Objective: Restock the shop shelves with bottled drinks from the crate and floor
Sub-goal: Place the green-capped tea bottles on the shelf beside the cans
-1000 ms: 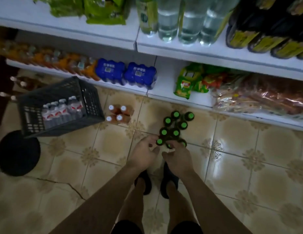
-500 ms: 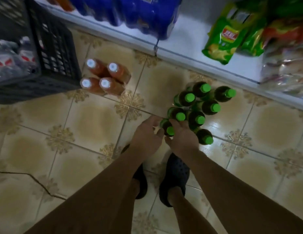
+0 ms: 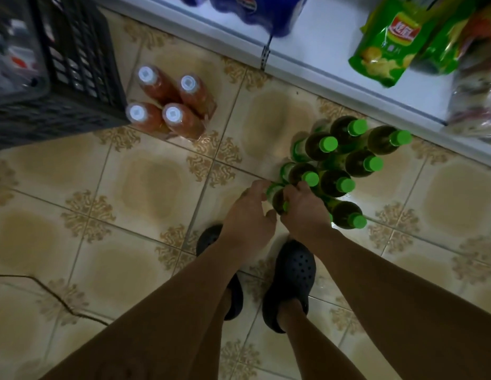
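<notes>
Bottles (image 3: 332, 182) crowd patterned floor tiles (image 3: 156, 182) beside white bottom shelf (image 3: 321, 50).

Your bare left forearm (image 3: 170, 297) and right forearm (image 3: 389, 283) reach down and forward from the bottom of the view, drawing together until the hands meet side by side. Your left hand (image 3: 247, 215) shows its back, wrist straight. Its fingers (image 3: 256, 189) curl forward round the left side of one bottle (image 3: 277, 200), and the thumb points in toward the other hand. Your right hand (image 3: 304, 212) sits just beside it, with its fingers bent over the top of the same bottle from the right and the thumb low by the cap. The two thumbs lie close together.
</notes>
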Action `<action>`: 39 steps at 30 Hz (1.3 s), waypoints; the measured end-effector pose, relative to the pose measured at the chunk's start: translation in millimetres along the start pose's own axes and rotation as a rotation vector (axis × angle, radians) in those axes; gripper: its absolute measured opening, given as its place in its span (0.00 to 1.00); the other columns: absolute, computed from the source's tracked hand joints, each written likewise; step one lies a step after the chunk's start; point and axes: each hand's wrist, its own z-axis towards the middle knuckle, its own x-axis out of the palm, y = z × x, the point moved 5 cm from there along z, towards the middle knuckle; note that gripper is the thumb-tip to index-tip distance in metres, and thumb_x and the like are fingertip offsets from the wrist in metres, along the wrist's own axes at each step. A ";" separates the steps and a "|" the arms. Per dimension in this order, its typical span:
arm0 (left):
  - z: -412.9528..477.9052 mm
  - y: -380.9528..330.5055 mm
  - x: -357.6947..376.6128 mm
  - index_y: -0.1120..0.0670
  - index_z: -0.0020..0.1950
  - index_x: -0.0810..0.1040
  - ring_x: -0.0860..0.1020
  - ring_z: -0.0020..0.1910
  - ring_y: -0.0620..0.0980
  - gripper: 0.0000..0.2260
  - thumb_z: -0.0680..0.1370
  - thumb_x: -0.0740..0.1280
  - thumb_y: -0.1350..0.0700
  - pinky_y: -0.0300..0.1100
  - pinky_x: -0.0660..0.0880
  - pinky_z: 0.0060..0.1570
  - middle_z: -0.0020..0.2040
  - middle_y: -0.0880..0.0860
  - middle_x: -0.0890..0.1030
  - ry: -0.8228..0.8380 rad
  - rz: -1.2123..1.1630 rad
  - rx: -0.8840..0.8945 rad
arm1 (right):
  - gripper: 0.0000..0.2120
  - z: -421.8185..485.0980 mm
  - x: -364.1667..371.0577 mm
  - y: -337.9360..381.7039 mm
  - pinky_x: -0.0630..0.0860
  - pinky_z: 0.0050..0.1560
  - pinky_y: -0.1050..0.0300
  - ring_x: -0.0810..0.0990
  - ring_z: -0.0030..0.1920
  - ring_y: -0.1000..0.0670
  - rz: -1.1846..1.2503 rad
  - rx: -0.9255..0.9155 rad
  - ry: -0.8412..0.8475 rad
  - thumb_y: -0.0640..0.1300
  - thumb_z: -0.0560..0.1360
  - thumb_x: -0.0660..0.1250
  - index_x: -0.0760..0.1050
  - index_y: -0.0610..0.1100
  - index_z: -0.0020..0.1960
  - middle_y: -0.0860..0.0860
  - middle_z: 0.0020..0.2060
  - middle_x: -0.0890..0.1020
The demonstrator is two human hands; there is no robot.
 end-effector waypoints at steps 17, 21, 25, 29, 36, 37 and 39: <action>-134.2 -161.4 -176.6 0.51 0.67 0.68 0.77 0.57 0.46 0.34 0.66 0.77 0.44 0.40 0.74 0.54 0.60 0.46 0.77 -0.282 -0.203 0.233 | 0.08 -179.6 -319.2 142.0 0.69 0.34 0.71 0.74 0.35 0.59 0.448 -0.340 -0.308 0.47 0.62 0.76 0.78 0.49 0.38 0.57 0.34 0.76; -183.1 -243.0 -264.0 0.49 0.60 0.70 0.80 0.51 0.44 0.30 0.64 0.81 0.50 0.39 0.77 0.49 0.52 0.44 0.80 -0.363 -0.245 0.333 | 0.07 -248.7 -418.9 183.4 0.77 0.38 0.62 0.81 0.33 0.56 0.677 -0.430 -0.407 0.45 0.66 0.76 0.79 0.52 0.40 0.55 0.33 0.81; -241.2 -313.1 -346.3 0.48 0.53 0.71 0.79 0.44 0.40 0.28 0.61 0.82 0.48 0.33 0.75 0.42 0.45 0.42 0.80 -0.408 -0.296 0.449 | 0.05 -307.3 -493.9 211.4 0.81 0.45 0.44 0.83 0.42 0.45 0.932 -0.460 -0.525 0.48 0.75 0.72 0.78 0.56 0.48 0.54 0.42 0.82; -300.4 -373.2 -412.6 0.47 0.53 0.77 0.82 0.48 0.40 0.23 0.63 0.81 0.47 0.42 0.78 0.49 0.48 0.44 0.84 -0.435 -0.465 0.562 | 0.07 -362.1 -546.3 229.9 0.79 0.42 0.56 0.81 0.43 0.51 1.167 -0.485 -0.606 0.43 0.81 0.61 0.78 0.50 0.53 0.52 0.45 0.82; -425.8 -514.5 -489.6 0.52 0.47 0.77 0.84 0.42 0.48 0.28 0.59 0.75 0.33 0.47 0.80 0.45 0.41 0.50 0.84 -0.422 -0.565 0.880 | 0.23 -471.8 -612.5 265.4 0.78 0.52 0.62 0.82 0.53 0.57 0.948 -0.647 -0.597 0.44 0.70 0.77 0.74 0.53 0.62 0.57 0.51 0.84; -444.7 -533.5 -495.6 0.52 0.46 0.76 0.83 0.41 0.49 0.29 0.58 0.73 0.30 0.49 0.80 0.45 0.39 0.50 0.83 -0.440 -0.545 0.927 | 0.25 -491.8 -626.3 268.5 0.78 0.51 0.64 0.82 0.52 0.59 0.912 -0.647 -0.638 0.46 0.68 0.78 0.73 0.54 0.62 0.58 0.51 0.84; -481.6 -567.2 -501.4 0.52 0.45 0.72 0.81 0.40 0.49 0.31 0.58 0.74 0.28 0.48 0.78 0.44 0.37 0.47 0.80 -0.461 -0.507 1.010 | 0.25 -531.1 -653.2 270.4 0.76 0.44 0.70 0.80 0.47 0.63 0.850 -0.634 -0.756 0.48 0.66 0.80 0.73 0.56 0.58 0.59 0.48 0.83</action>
